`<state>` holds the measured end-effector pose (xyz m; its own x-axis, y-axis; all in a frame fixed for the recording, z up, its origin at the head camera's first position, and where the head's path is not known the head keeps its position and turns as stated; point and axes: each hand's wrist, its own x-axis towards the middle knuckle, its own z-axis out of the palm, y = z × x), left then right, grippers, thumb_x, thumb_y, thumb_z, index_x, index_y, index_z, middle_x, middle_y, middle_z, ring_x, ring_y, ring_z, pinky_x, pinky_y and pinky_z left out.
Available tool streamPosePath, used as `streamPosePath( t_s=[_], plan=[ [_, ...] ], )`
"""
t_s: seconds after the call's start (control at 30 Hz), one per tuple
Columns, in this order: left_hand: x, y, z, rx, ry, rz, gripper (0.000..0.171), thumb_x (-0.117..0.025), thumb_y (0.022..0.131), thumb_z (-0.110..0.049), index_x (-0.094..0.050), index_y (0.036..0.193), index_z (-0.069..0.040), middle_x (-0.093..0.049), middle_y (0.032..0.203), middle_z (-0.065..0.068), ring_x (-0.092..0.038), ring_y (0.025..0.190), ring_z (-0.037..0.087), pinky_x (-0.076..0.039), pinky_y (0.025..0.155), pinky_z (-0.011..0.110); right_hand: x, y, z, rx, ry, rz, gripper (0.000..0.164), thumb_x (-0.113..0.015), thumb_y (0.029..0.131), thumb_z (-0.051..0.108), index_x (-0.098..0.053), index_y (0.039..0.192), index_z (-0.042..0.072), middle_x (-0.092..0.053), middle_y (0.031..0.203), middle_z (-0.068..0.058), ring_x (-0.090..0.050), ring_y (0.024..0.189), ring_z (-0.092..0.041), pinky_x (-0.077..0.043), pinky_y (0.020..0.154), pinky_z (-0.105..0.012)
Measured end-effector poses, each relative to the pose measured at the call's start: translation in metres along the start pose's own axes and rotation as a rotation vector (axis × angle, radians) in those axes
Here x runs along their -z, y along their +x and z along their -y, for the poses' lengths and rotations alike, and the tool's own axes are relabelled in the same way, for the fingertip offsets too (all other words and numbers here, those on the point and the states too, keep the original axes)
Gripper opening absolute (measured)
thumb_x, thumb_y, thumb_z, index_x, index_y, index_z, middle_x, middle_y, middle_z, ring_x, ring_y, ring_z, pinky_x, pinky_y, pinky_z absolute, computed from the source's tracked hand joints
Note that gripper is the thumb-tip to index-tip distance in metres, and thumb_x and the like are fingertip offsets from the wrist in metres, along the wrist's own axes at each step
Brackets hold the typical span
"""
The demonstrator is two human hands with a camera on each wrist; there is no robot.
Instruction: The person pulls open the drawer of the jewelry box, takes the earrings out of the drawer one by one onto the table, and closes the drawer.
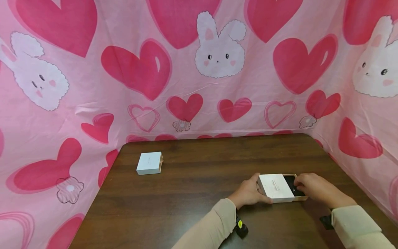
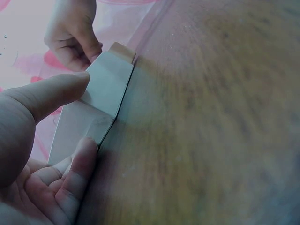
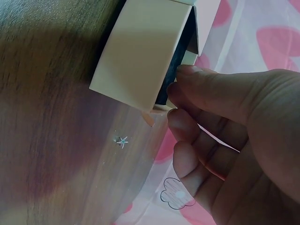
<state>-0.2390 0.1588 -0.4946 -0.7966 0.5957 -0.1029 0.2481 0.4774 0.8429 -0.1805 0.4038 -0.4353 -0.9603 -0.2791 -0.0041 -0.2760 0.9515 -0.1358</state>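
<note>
My left hand (image 1: pixel 251 192) grips the closed end of a white sliding box (image 1: pixel 275 187), thumb along its near side and fingers at the far corner. The box's drawer (image 1: pixel 301 198) sticks out to the right, showing a black insert (image 1: pixel 290 181) with a tiny star-shaped piece on it. Over this drawer, my right hand (image 1: pixel 320 188) has its fingers curled, with the thumb and index tips together at the insert; what lies between them is hidden. A small silver star (image 3: pixel 122 142), like a stud earring, lies on the table past the drawer's ribbon tab (image 3: pixel 148 119).
Another white box (image 1: pixel 149 163) sits shut at the left rear of the dark wooden table (image 1: pixel 199 166), a small tab on its right side. Pink cloth (image 1: pixel 186 83) with hearts and rabbits hangs behind the table and along both sides.
</note>
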Motion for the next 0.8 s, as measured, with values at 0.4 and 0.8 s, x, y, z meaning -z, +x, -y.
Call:
streamPosePath(
  t_s=[0.4, 0.8],
  plan=[
    [0.0002, 0.0022, 0.0032, -0.021, -0.002, 0.011, 0.086, -0.093, 0.063, -0.035, -0.043, 0.133, -0.028, -0.057, 0.073, -0.008, -0.050, 0.064, 0.007, -0.041, 0.059, 0.025, -0.0014, 0.0019, 0.0018, -0.010, 0.042, 0.050, 0.017, -0.075, 0.081, 0.002, -0.068, 0.079, 0.017, -0.056, 0.074, 0.010, -0.051, 0.067, -0.009, -0.048, 0.062, -0.035],
    [-0.0018, 0.0055, 0.0070, -0.022, 0.006, 0.000, 0.084, -0.093, 0.063, -0.036, -0.043, 0.130, -0.029, -0.057, 0.074, -0.008, -0.051, 0.065, 0.008, -0.041, 0.060, 0.026, -0.0055, 0.0041, 0.0008, 0.008, 0.016, 0.045, 0.019, -0.077, 0.079, 0.003, -0.067, 0.076, 0.019, -0.054, 0.072, 0.011, -0.049, 0.064, -0.008, -0.046, 0.059, -0.033]
  ],
)
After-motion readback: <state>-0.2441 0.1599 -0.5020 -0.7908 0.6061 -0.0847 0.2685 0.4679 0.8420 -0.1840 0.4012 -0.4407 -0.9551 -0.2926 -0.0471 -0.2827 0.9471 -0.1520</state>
